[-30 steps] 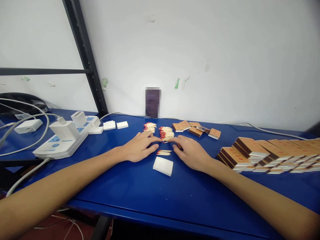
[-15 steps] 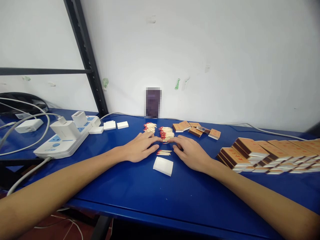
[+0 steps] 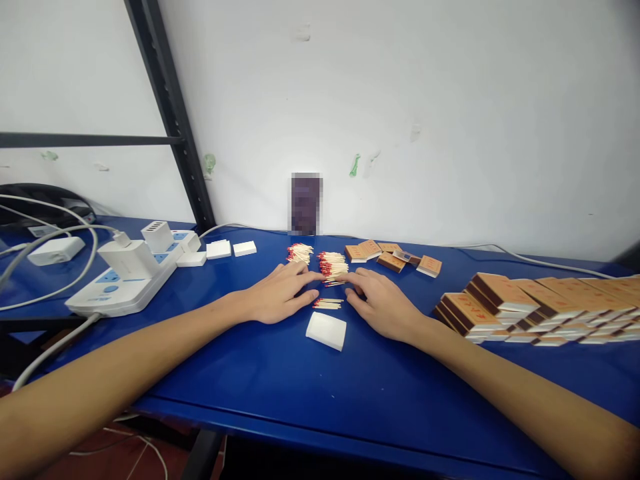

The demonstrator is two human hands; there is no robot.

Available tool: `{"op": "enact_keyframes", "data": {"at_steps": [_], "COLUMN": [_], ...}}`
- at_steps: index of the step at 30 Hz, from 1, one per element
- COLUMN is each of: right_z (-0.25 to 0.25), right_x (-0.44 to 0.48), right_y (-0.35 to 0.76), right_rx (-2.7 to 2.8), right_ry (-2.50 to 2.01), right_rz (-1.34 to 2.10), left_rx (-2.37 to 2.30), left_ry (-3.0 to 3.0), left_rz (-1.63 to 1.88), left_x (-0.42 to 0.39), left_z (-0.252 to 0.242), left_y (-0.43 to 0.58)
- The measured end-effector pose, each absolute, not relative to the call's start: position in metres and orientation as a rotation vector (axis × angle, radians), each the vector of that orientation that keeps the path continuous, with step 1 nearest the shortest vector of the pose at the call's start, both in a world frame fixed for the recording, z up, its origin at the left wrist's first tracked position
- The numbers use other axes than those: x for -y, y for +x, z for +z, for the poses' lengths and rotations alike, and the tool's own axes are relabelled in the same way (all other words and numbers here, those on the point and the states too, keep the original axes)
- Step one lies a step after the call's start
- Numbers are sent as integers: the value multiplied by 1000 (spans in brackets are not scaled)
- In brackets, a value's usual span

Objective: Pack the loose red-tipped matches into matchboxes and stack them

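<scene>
Desk [image 3: 250,373]: blue, smooth-looking. Left hand [image 3: 280,293] and right hand [image 3: 383,303]: each grip wide between thumb and index, nothing visibly pinched. White box [image 3: 326,331], on desk nearest the body: likely light, crushable; take by its sides. Match pile [image 3: 334,265], beyond box: index fingertips at its near edge, from opposite ends. Match row [image 3: 329,304]: between box and pile. Single sticks: presumably light, stiff, snappable, apt to roll; hold mid-shaft, off red heads.

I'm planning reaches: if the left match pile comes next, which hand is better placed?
Left, probably: the left hand is just beside the left pile, while the right hand lies right of the larger pile.
</scene>
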State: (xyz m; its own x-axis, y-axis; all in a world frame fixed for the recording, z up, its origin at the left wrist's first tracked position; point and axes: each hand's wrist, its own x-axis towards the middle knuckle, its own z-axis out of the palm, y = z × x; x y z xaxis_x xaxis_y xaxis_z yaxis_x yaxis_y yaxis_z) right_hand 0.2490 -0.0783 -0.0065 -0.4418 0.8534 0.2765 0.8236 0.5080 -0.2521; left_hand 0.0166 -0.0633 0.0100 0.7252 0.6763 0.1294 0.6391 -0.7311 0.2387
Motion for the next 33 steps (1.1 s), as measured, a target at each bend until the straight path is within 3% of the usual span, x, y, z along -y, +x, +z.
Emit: {"op": "enact_keyframes", "data": {"at_steps": [33], "right_z": [-5], "right_x": [80], "right_y": [249], "right_rx": [2309], "right_ry": [-1442], "right_rz": [82], "left_rx": [-1027], "left_ry": [2795], "left_rz": [282], "left_x": [63], "left_z": [11], "left_y": [16]}}
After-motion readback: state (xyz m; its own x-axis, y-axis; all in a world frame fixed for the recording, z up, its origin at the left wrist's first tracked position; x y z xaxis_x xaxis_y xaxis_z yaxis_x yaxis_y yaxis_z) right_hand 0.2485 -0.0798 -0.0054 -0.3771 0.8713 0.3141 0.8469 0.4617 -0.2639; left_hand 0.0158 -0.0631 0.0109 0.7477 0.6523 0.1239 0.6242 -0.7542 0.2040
